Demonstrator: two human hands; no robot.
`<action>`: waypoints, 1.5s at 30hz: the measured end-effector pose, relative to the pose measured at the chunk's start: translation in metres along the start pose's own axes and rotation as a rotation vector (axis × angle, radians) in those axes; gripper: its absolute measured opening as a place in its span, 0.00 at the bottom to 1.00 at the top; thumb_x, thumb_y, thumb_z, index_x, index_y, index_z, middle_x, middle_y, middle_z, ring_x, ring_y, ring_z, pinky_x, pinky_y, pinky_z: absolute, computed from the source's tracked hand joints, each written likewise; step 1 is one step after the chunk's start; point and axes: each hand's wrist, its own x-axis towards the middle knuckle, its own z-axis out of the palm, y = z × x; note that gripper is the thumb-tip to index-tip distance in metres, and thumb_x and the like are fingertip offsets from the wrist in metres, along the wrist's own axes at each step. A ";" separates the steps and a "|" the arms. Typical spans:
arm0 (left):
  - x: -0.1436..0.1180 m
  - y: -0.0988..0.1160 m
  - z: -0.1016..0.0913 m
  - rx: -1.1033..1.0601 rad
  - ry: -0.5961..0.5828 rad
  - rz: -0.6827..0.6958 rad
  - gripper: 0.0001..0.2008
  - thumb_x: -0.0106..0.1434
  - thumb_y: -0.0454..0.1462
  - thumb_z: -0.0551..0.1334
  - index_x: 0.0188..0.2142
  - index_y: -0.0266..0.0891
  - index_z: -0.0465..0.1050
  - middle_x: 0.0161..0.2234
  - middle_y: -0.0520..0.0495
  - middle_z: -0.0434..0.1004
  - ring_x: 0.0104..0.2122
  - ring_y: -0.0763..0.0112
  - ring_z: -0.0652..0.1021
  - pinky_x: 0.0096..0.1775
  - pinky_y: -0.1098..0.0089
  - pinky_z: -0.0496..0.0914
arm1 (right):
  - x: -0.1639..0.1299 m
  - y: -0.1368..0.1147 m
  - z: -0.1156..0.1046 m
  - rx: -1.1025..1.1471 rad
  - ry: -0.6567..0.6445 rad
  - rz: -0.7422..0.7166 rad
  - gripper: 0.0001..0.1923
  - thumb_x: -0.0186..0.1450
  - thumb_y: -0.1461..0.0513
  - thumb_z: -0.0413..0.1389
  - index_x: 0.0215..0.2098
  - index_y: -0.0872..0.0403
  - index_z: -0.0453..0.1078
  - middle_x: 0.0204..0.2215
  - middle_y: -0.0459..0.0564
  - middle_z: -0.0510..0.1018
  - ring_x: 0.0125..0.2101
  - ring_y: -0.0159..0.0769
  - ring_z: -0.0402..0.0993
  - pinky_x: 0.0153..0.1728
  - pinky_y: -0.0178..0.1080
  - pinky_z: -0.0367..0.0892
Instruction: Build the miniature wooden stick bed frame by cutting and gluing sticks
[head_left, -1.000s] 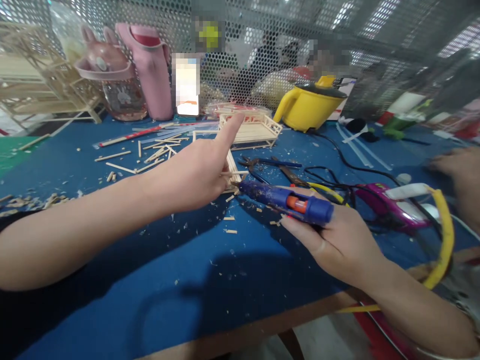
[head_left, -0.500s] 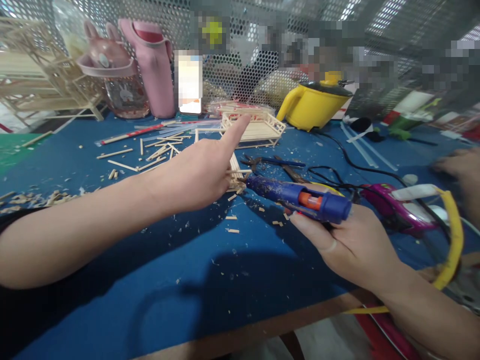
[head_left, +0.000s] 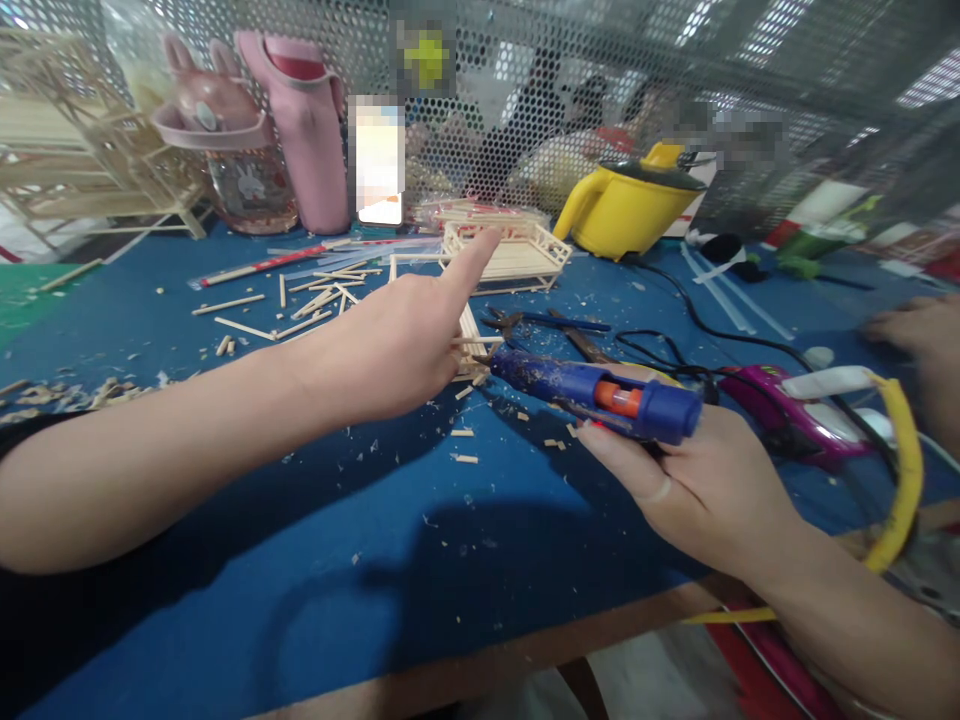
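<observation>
My right hand (head_left: 712, 470) is wrapped round a blue glue gun (head_left: 555, 378), its thumb along the near side. An orange part shows through an opening in the gun's body. The nozzle points left and meets the right end of a small wooden stick frame (head_left: 471, 335). My left hand (head_left: 409, 340) is closed on that frame, its index finger stretched out upward to the right. Most of the frame and the curled fingertips are hidden behind the hand. Just behind, a wooden tray-like model with railings (head_left: 517, 262) stands on the blue table (head_left: 517, 590).
Loose wooden sticks (head_left: 322, 300) and offcuts lie left of centre. Pliers (head_left: 506, 320) lie behind the glue gun. At the back are a pink bottle (head_left: 315, 150), a lit phone (head_left: 379, 165) and a yellow pot (head_left: 622, 210). A magenta device (head_left: 787, 410) and cables are right. Another person's hand (head_left: 911, 330) is at the right edge.
</observation>
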 end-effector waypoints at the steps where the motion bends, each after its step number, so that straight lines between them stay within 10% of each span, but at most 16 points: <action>1: 0.000 0.000 0.000 0.002 -0.003 -0.006 0.42 0.58 0.34 0.54 0.66 0.39 0.28 0.41 0.42 0.77 0.39 0.59 0.77 0.41 0.62 0.70 | 0.000 0.000 0.000 -0.002 0.006 -0.001 0.17 0.65 0.55 0.50 0.50 0.52 0.67 0.40 0.49 0.81 0.40 0.41 0.79 0.39 0.38 0.75; 45: 0.000 -0.003 0.003 0.015 0.031 -0.005 0.43 0.58 0.34 0.55 0.66 0.41 0.28 0.42 0.44 0.77 0.41 0.59 0.77 0.43 0.61 0.69 | -0.001 0.005 -0.002 0.119 -0.042 0.010 0.13 0.64 0.58 0.52 0.47 0.47 0.69 0.41 0.46 0.79 0.39 0.40 0.78 0.40 0.39 0.73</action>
